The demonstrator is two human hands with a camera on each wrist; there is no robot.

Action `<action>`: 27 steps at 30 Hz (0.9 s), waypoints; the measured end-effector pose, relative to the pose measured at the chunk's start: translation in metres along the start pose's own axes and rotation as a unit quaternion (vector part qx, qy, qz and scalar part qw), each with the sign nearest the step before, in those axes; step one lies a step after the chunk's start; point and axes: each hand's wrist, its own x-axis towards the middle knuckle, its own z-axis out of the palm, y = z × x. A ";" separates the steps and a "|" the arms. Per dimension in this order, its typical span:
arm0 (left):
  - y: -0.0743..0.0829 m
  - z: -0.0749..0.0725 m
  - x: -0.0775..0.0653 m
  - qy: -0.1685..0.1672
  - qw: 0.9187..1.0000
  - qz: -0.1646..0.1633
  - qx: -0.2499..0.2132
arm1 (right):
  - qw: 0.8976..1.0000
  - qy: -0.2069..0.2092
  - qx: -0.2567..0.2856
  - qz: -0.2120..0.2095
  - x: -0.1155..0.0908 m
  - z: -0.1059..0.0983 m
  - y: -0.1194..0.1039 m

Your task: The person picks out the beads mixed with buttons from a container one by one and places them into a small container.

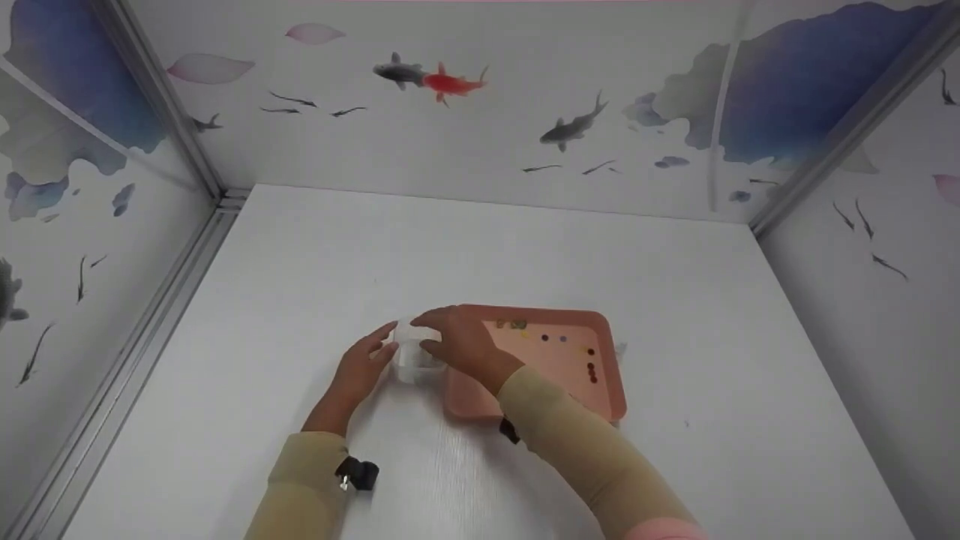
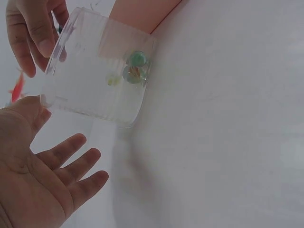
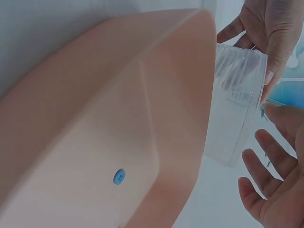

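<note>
A clear plastic box (image 2: 95, 71) stands just left of the pink tray (image 3: 183, 85). Glass marbles (image 2: 135, 72) show through its wall, beside a small yellowish piece (image 2: 112, 80). At the box's left side is my left hand (image 1: 364, 367); its thumb touches the rim and the other fingers spread, fairly straight. Over the box's top hovers my right hand (image 1: 465, 341), fingers loosely bent near the rim. I make out nothing held in it. The tray carries a blue button (image 3: 119, 176), several dark red pieces (image 1: 592, 372) and greenish marbles (image 1: 517, 324).
The tray's raised rim (image 1: 613, 390) stands close against the box. A small clear item (image 1: 621, 349) lies by the tray's right edge. White table surface (image 1: 720, 337) surrounds everything, bounded by printed panels (image 1: 510, 150) at the back and sides.
</note>
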 end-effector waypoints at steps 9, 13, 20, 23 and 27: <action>-0.001 0.000 0.000 0.000 1.000 0.014 0.014 | 0.999 0.016 -0.047 -0.009 -0.005 -0.004 0.007; 0.000 0.000 0.000 -0.004 1.000 0.016 0.025 | 0.998 0.023 -0.057 -0.012 -0.009 -0.006 0.010; 0.000 0.000 0.001 -0.005 1.000 0.004 0.030 | 0.997 0.035 -0.062 -0.013 -0.012 -0.008 0.016; 0.000 0.001 0.001 -0.004 1.000 0.001 0.029 | 0.997 0.040 -0.065 -0.016 -0.014 -0.009 0.020; -0.001 0.001 0.001 -0.004 1.000 0.002 0.031 | 0.997 0.035 -0.066 -0.013 -0.016 -0.011 0.025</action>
